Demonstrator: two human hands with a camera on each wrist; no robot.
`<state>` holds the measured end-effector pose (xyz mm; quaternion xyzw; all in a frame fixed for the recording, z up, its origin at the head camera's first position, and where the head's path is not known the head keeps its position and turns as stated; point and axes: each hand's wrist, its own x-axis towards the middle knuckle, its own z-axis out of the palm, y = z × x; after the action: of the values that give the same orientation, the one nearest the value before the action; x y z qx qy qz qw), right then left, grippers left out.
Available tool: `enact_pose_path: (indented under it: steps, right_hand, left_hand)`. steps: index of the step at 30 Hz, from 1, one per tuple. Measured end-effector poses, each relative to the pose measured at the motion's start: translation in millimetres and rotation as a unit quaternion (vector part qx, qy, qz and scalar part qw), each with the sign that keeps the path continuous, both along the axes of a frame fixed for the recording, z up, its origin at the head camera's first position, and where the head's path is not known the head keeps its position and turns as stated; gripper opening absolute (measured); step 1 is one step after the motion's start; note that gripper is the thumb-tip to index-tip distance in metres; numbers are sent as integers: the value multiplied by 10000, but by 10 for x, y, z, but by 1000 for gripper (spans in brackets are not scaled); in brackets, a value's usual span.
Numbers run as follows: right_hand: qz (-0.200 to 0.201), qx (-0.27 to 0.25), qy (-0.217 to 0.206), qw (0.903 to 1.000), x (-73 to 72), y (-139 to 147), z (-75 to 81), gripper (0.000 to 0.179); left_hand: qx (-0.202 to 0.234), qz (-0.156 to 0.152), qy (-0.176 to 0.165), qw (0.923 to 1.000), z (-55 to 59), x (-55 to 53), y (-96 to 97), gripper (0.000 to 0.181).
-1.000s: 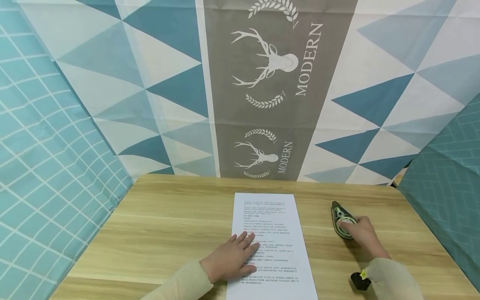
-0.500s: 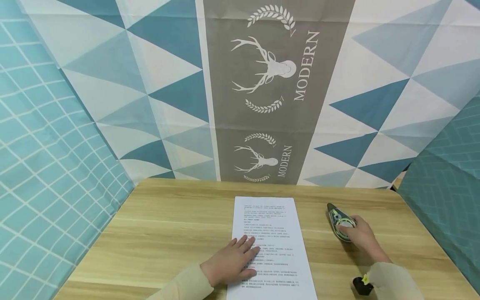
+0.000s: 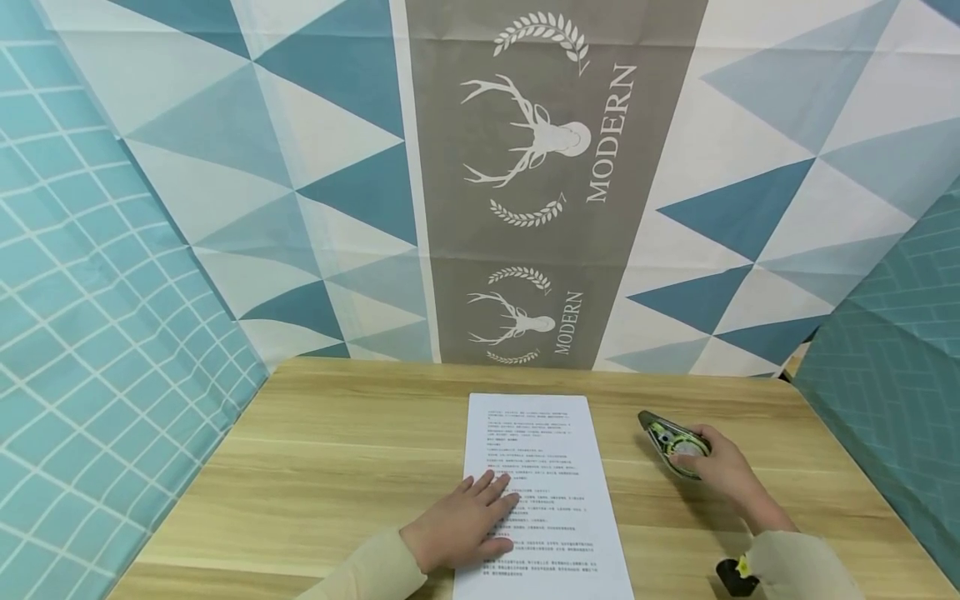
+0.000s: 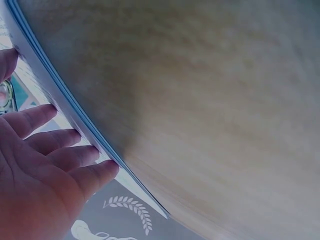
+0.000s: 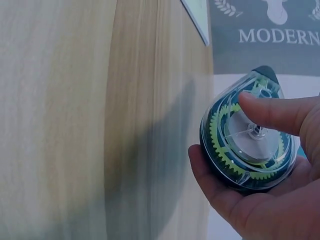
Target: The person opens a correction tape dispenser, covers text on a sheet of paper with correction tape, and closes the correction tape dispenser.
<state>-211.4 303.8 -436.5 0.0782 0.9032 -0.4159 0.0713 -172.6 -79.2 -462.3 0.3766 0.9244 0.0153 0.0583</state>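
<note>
In my right hand (image 3: 723,471) I grip a correction tape (image 5: 252,137), with the thumb on its clear face and fingers beneath. Its body is drop-shaped, with green gears inside and a dark cap over the narrow tip. That tip points away and to the left, above the table right of the paper. My left hand (image 3: 461,521) rests on a stack of printed paper (image 3: 555,533), fingers spread and straight. From the left wrist view, the fingertips (image 4: 107,170) lie at the edge of the stack, which is several sheets thick.
A small black object (image 3: 735,577) with a yellow bit lies beside the right sleeve, partly covered by it. The wooden table (image 3: 337,450) ends at a patterned cloth backdrop (image 3: 525,208). Blue tiled-print cloth (image 3: 97,275) hangs at the left.
My right hand has shifted slightly left with the correction tape, whose tip has turned further left. The head view has tipped up a little. The left hand stays on the paper.
</note>
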Motion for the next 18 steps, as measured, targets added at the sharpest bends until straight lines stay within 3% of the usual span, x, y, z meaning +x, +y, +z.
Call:
enact_pose_path:
  steps: [12,18]
  right_hand:
    - [551,-40,331,9979,69,-228,126,59]
    - [831,-60,561,9949,73,-335,167,57]
  left_hand:
    - [96,83,-134,9998,2,-18,5,60]
    - [182,-29,55,9998,24,-54,-19,58]
